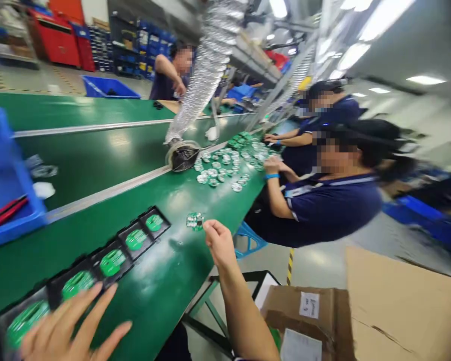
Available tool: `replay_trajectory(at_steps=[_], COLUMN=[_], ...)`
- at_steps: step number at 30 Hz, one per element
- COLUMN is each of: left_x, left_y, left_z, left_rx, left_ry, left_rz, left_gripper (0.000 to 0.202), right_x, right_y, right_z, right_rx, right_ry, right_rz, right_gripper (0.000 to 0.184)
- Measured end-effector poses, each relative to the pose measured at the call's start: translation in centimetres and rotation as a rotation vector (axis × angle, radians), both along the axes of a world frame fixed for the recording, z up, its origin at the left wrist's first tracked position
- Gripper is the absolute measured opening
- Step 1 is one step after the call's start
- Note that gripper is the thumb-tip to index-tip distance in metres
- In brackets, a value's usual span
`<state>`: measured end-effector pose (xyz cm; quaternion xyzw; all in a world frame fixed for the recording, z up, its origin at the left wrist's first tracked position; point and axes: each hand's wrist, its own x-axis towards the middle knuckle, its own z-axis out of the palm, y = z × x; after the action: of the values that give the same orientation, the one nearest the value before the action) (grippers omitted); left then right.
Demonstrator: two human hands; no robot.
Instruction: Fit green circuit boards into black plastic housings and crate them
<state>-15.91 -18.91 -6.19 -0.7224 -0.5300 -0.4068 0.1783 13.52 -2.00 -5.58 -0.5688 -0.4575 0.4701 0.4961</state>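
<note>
A green circuit board (194,221) sits just past the far end of the row of black trays (127,265), pinched between the thumb and fingertips of the right hand (221,245). I cannot tell whether it touches the green surface (154,286). The left hand (67,326) is spread over the near end of the row, covering part of the nearest trays; whether it touches them is unclear. Seated green boards (136,239) show in the trays. Well beyond the row's far end lie loose boards (225,165), too blurred to count, beside a round black part (184,156); a silver duct (218,55) above it partly blocks a person (163,85). Left of the row stands a blue bin (26,205), cut off by the view's edge. Right of the row are a seated co-worker (330,210) and a cardboard box (285,308) with an unreadable label.
</note>
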Motion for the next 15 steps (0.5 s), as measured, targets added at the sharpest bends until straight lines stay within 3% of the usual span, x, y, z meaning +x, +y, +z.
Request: replay_trajectory(at_steps=[3, 7, 11, 15], left_x=[0.0, -0.5, -2.3, -5.2], left_y=[-0.6, -1.5, -4.6, -7.9], left_z=[2.7, 5.2, 5.2, 4.9], left_rx=[0.082, 0.043, 0.038, -0.050], left_ry=[0.260, 0.201, 0.180, 0.085], left_rz=[0.193, 0.352, 0.462, 0.455], left_gripper=[0.068, 0.057, 0.041, 0.050], right_x=[-6.9, -12.9, -16.2, -18.4], right_y=[-6.3, -11.2, -13.4, -14.9], right_z=[0.8, 2.3, 2.5, 2.8], right_rx=[0.114, 0.235, 0.316, 0.477], right_ry=[0.068, 0.086, 0.015, 0.022], right_rz=[0.231, 0.465, 0.559, 0.623], right_gripper=[0.039, 0.025, 0.022, 0.017])
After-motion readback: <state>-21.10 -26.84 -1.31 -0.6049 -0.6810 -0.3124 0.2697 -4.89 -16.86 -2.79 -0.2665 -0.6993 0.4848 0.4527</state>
